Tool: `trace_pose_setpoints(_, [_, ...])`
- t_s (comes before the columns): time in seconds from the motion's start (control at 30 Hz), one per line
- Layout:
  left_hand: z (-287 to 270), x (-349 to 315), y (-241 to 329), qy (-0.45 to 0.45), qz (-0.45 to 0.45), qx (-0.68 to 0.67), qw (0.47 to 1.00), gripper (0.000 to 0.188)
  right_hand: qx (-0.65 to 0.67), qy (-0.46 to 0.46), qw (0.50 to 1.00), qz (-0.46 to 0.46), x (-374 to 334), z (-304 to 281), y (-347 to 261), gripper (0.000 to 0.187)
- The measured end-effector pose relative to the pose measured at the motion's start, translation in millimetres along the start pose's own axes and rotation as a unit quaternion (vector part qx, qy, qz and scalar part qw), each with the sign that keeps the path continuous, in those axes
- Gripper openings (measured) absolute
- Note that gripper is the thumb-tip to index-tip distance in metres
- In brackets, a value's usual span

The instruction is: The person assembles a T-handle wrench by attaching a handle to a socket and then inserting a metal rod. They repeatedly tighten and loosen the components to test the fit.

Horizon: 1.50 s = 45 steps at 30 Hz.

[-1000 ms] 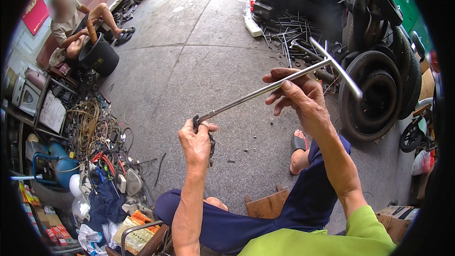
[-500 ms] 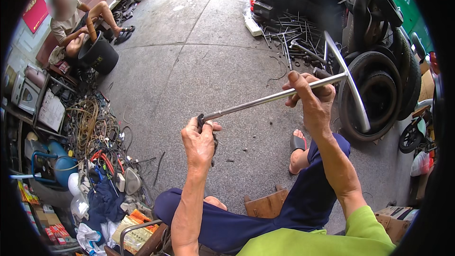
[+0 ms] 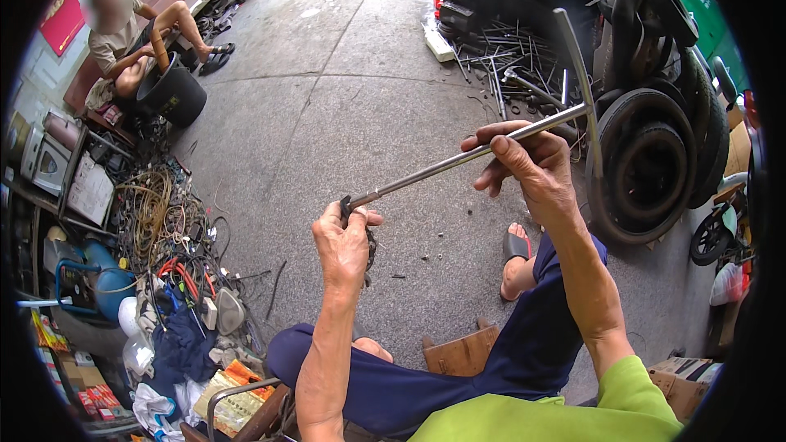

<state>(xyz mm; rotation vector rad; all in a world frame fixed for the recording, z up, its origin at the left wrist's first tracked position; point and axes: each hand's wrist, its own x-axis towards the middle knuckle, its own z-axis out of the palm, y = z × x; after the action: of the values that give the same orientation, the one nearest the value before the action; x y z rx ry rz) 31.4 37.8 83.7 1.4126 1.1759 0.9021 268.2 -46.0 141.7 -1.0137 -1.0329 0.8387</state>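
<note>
A: What is the right hand [image 3: 534,168] doing?

B: Its grip is loosely grasping the T-handled tool [image 3: 446,167] by the shaft, a little short of the crossbar. The thumb is resting along the near side while the fingers are curling behind. (How hard they are pressing, I cannot tell.)

A: And the left hand [image 3: 342,250]?

B: That grip is clenching around a dark piece [image 3: 345,205], and the tool's narrow end is meeting it there. More of something dark is showing beside the wrist, mostly hidden by the hand.

A: So where is the tool sitting?

B: It is slanting in the air above the floor [image 3: 327,139], rising from the left hand to the right, with its crossbar standing out near the tyres [image 3: 606,196].

A: What else is lying about?

B: A small wooden stool [image 3: 461,352] is standing between the legs, a tangle of cables [image 3: 151,205] is spreading on the left, and another person is sitting beside a black bucket [image 3: 173,100].
</note>
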Motion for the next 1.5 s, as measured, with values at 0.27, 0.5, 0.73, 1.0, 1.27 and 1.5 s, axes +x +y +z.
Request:
trace_pose_setpoints(0.27, [4.8,-2.3,3.5,-0.003,0.011,-0.015,1.0,0.016,-0.152,0.137,0.978,-0.041,-7.1,9.3,-4.6,0.023])
trace_pose_setpoints(0.5, [4.1,-1.5,3.3,-0.008,-0.005,-0.012,1.0,0.016,-0.167,0.103,0.98,-0.019,-7.4,12.2,-8.2,0.033])
trace_pose_setpoints(0.73, [2.4,-1.0,-0.8,0.002,-0.003,-0.049,0.999,0.016,-0.023,-0.039,0.999,-0.006,-2.3,0.8,-0.4,0.026])
trace_pose_setpoints(1.0, [6.6,0.1,-4.6,-0.006,-0.01,-0.009,1.0,0.015,-0.124,0.057,0.988,-0.07,-7.7,6.3,-2.8,0.012])
trace_pose_setpoints(1.27, [11.9,-5.0,-4.0,-0.047,-0.051,-0.079,0.994,0.013,-0.14,0.111,0.983,-0.039,-9.9,10.4,-10.3,0.025])
trace_pose_setpoints(1.5, [11.0,-4.0,-12.7,-0.053,-0.097,-0.115,0.987,0.012,-0.025,-0.013,0.997,0.07,-8.1,5.0,-21.0,0.032])
